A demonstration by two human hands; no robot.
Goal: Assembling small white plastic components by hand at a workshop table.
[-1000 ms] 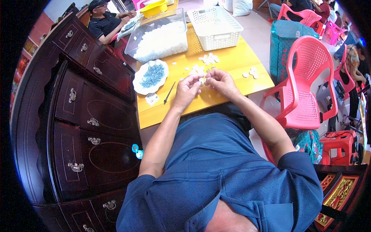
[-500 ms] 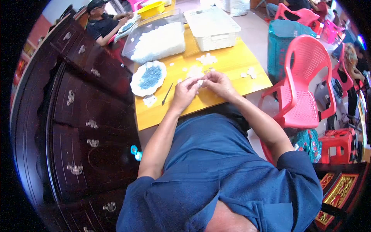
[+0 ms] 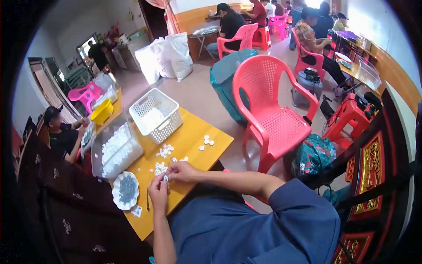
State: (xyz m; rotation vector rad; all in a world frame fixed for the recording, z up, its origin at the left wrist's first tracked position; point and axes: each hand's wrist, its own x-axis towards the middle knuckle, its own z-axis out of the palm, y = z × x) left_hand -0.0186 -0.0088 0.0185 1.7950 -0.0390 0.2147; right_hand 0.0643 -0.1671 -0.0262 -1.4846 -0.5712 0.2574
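Note:
Over the near part of the yellow table (image 3: 211, 154), my left hand (image 3: 159, 188) and my right hand (image 3: 183, 171) meet at the fingertips. Both pinch a small white piece (image 3: 165, 178), mostly covered by the fingers, so its exact kind cannot be made out. Close beyond them lies a heap of small white parts (image 3: 160, 168), with another cluster (image 3: 165, 151) farther off. A thin dark stick-like tool (image 3: 148, 200) lies left of my left hand. Beside it stands a white scalloped dish (image 3: 116, 193) holding small grey-blue bits.
A clear bin (image 3: 137, 147) of white pieces and a white perforated basket (image 3: 169, 125) stand on the table's far side. Several round white pieces (image 3: 206, 141) lie toward the right corner. A pink chair (image 3: 272, 119) stands right of the table. Other people sit farther back.
The view has swung to the right, showing more of the room. My hands remain together on the small white piece.

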